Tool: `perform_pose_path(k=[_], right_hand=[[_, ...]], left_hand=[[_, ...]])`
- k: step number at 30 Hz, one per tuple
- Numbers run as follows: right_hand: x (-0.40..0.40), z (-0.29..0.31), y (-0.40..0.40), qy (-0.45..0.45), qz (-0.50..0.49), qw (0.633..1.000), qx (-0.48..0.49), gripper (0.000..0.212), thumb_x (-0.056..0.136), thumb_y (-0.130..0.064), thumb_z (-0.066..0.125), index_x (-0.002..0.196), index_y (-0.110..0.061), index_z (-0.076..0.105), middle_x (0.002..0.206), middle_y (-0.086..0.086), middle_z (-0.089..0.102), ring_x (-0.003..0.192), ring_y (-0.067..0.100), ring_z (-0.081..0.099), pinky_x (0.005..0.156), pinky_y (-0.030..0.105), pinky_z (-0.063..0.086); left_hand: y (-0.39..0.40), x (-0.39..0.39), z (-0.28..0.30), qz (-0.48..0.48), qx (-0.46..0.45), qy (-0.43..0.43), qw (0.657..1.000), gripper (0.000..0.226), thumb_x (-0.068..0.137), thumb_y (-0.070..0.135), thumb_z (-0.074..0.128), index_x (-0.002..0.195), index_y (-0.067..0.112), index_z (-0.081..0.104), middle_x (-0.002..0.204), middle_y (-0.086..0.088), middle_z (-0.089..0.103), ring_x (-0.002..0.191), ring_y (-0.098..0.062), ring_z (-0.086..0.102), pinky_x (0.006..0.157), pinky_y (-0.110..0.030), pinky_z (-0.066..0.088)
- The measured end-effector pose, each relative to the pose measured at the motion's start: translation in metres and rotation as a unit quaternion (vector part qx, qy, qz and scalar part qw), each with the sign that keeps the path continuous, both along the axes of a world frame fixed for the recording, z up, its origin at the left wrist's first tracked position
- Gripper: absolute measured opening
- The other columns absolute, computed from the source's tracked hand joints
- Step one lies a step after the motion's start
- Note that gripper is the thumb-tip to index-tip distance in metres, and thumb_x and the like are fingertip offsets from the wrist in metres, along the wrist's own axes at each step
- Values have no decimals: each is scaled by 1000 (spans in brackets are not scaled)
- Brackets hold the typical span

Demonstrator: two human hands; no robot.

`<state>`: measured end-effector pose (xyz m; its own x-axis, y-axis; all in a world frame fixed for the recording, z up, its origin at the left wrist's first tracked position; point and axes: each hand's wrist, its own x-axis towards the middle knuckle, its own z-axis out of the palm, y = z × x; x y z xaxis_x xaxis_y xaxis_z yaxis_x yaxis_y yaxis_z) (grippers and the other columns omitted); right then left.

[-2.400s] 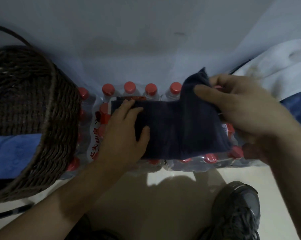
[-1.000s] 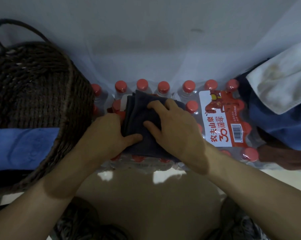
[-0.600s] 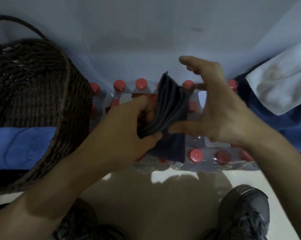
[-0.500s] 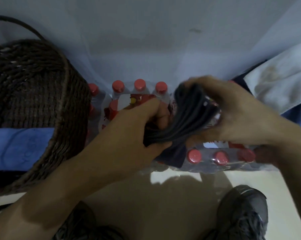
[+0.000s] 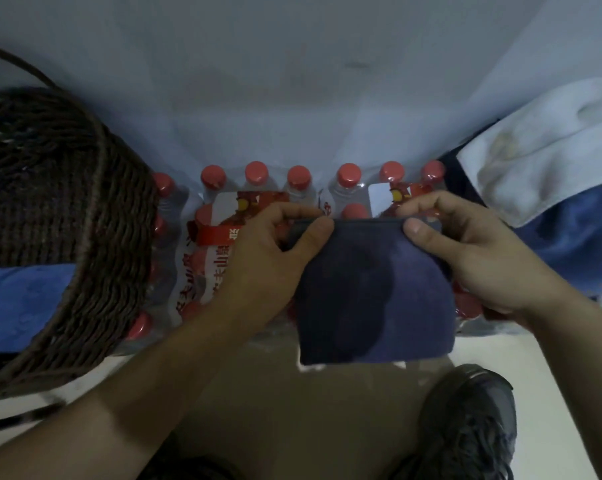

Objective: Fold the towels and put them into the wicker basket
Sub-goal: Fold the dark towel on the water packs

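Two hands [image 5: 265, 258] [image 5: 465, 258] pinching one dark towel [image 5: 372, 296], one wicker basket [image 5: 60, 216]

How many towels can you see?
4: dark navy folded towel held in both hands, bright blue towel inside the wicker basket, white towel atop blue towel, right. More may be hidden.

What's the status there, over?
Both hands, left and right, pinch dark towel over bottles. Basket left, nothing blocking.
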<state>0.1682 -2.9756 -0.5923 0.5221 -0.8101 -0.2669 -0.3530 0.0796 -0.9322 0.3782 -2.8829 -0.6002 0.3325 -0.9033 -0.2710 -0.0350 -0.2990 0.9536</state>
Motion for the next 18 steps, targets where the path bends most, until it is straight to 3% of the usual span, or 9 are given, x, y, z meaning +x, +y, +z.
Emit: perform_pose_path(k=[2, 4, 7, 10, 12, 15, 18], right_hand=[[-7, -4, -4, 51, -16, 997, -52, 14, 99, -17, 56, 109, -18, 66, 102, 1, 72, 97, 20, 67, 88, 34, 53], [-13, -7, -9, 134, -42, 979, -149, 17, 99, -14, 55, 111, -22, 65, 103, -8, 71, 98, 12, 65, 85, 24, 49], [-11, -16, -6, 250, -93, 916, -298, 22, 91, -11, 60, 111, -16, 65, 105, 4, 65, 101, 20, 58, 84, 20, 37], [-2, -21, 10, 211, -59, 885, -410, 16, 83, -6, 66, 99, -10, 66, 101, 8, 59, 100, 22, 54, 88, 22, 38], [0, -25, 23, 150, 7, 882, -447, 10, 83, -5, 68, 93, -7, 68, 97, 7, 61, 96, 24, 57, 88, 33, 45], [-7, -28, 37, 112, 60, 869, -478, 8, 84, -14, 71, 88, -7, 72, 94, 4, 65, 90, 27, 58, 81, 44, 44], [-23, -32, 43, 145, 117, 888, -421, 31, 86, -36, 71, 103, -10, 73, 110, 1, 65, 104, 23, 58, 89, 42, 45]], left_hand=[[-8, -5, -8, 10, 12, -22, 1000, 25, 87, 32, 67, 109, 26, 59, 98, 15, 71, 90, 4, 66, 73, -18, 57], [-13, -12, -11, 0, 4, -95, 995, 31, 88, 28, 67, 115, 32, 52, 105, 21, 64, 95, 8, 61, 78, -14, 53], [-11, -25, -12, -48, -71, -297, 951, 36, 86, 27, 67, 118, 32, 51, 113, 18, 57, 100, 4, 53, 91, -11, 40], [1, -33, -18, -129, -140, -347, 918, 17, 81, 17, 71, 95, 22, 63, 99, 11, 60, 96, 0, 49, 91, -11, 36], [13, -36, -26, -154, -161, -342, 913, 13, 81, 12, 71, 92, 17, 66, 97, 7, 60, 98, -6, 51, 92, -16, 38], [29, -39, -38, -184, -181, -366, 894, 18, 87, 21, 64, 103, 13, 68, 107, 1, 60, 111, -12, 50, 100, -19, 36], [37, -34, -49, -233, -176, -394, 871, 40, 92, 39, 57, 118, 11, 64, 124, -4, 58, 129, -17, 43, 111, -26, 31]])
